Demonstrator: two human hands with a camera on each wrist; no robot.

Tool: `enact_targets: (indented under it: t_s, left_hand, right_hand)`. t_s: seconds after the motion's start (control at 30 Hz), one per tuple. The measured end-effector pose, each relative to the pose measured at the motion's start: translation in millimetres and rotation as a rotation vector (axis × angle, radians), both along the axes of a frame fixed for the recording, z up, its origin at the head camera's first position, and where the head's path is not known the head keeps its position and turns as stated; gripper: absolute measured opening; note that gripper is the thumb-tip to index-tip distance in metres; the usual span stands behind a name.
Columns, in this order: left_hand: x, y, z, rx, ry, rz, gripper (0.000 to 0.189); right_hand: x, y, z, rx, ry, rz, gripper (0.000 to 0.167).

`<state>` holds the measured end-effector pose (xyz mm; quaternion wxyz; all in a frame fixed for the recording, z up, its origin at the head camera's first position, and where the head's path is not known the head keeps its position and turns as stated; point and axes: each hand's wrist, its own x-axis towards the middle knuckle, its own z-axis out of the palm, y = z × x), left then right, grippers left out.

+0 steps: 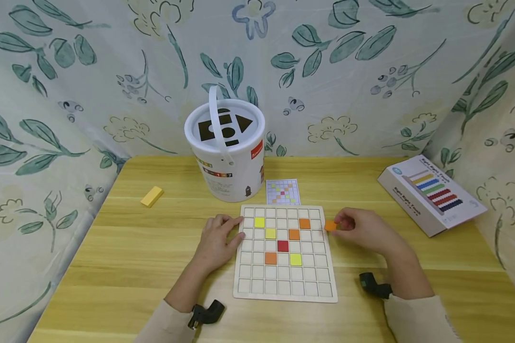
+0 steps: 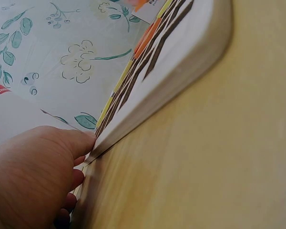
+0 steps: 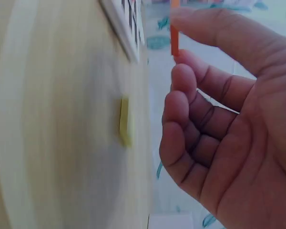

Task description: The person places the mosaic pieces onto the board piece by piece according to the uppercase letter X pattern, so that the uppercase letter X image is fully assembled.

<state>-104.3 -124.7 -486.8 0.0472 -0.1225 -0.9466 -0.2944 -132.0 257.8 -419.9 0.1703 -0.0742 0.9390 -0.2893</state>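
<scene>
A pale square grid board (image 1: 257,286) lies flat on the table, with yellow, orange and red squares in several cells. My left hand (image 1: 214,245) rests at its left edge, thumb and index finger touching the rim; the left wrist view shows the thumb (image 2: 74,140) against the board's side. Just off the right edge, my right hand (image 1: 365,231) pinches an orange square tile (image 1: 330,226) between thumb and index finger. In the right wrist view this tile (image 3: 175,36) is seen edge-on, the other fingers curled loosely below. A small printed grid card (image 1: 283,186) touches the board's far side.
A white lidded bucket (image 1: 231,176) with shaped holes stands behind the board. One yellow block (image 1: 152,196) lies at the left. A white box (image 1: 429,195) sits at the right. The right wrist view shows a yellow block (image 3: 125,121) on the table. Patterned cloth hangs behind.
</scene>
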Motion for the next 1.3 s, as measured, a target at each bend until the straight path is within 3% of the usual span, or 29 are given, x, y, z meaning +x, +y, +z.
enact_targets:
  t_s: [0.23, 0.43, 0.53, 0.83, 1.3]
  left_hand:
    - [-0.8, 0.1, 0.6, 0.006, 0.002, -0.011, 0.045]
    - [-1.4, 0.5, 0.3, 0.001, 0.005, -0.009, 0.045]
    - [-1.3, 0.5, 0.2, 0.002, 0.006, -0.009, 0.045]
    - [-0.4, 0.1, 2.1, 0.004, -0.012, -0.001, 0.045]
    - [-0.1, 0.1, 1.5, -0.003, -0.019, 0.005, 0.045]
  right_hand:
    - [16.3, -51, 6.1, -0.101, 0.009, 0.115, 0.023]
    - [36.9, -97, -3.6, -0.143, 0.087, 0.312, 0.021]
    - [46.2, -114, -10.9, -0.138, 0.119, 0.368, 0.021]
    - [67.5, -144, -19.4, -0.095, 0.096, 0.360, 0.020]
    - [71.0, -150, -26.8, -0.026, 0.183, 0.339, 0.023]
